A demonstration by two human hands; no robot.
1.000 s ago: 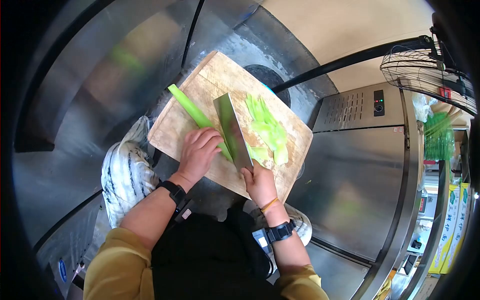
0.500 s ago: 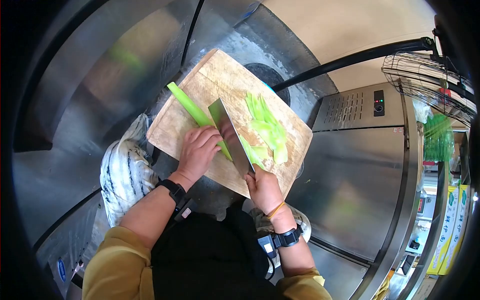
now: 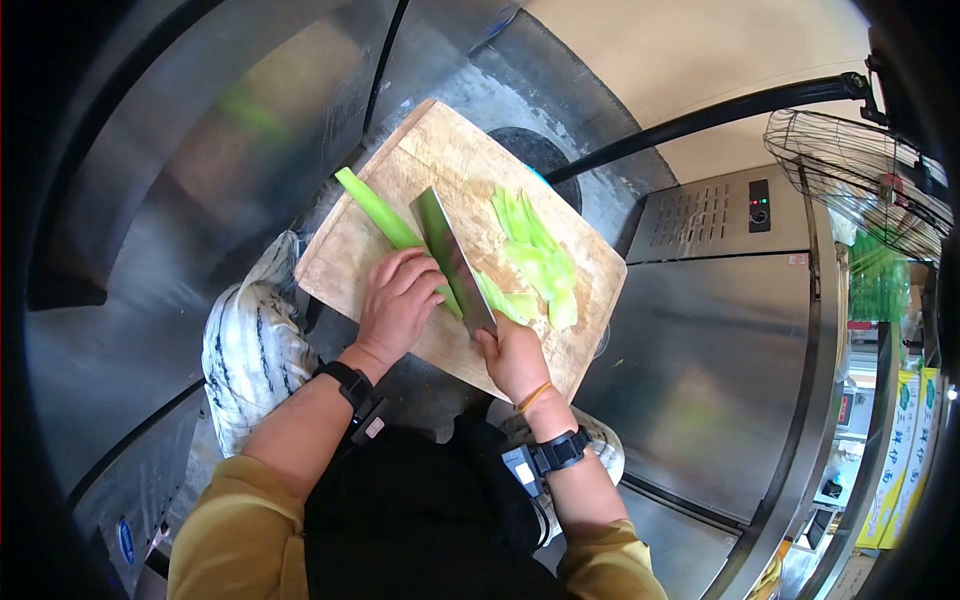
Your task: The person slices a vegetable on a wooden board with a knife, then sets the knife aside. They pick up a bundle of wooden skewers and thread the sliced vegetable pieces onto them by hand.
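Note:
A wooden cutting board (image 3: 440, 140) lies tilted in front of me. Across its left part runs a long green stalk (image 3: 375, 207), its lower part pressed down by the closed fingers of my left hand (image 3: 398, 300). My right hand (image 3: 518, 362) is wrapped round the handle of a wide cleaver (image 3: 452, 258). The blade stands close to the fingertips of my left hand, along the right side of the stalk. Thin pale green slices (image 3: 542, 260) lie in a pile on the right part of the board, with more slices (image 3: 505, 298) just right of the blade.
To the right stands a steel cabinet (image 3: 700, 370) with a small control panel (image 3: 759, 205). A black bar (image 3: 700, 125) leads to a wire fan guard (image 3: 850, 170). A dark round object (image 3: 535, 155) sits behind the board. Steel panels (image 3: 200, 200) rise on the left.
My right hand and the cleaver have shifted slightly left and toward the stalk. My left hand has stayed almost in place on the stalk.

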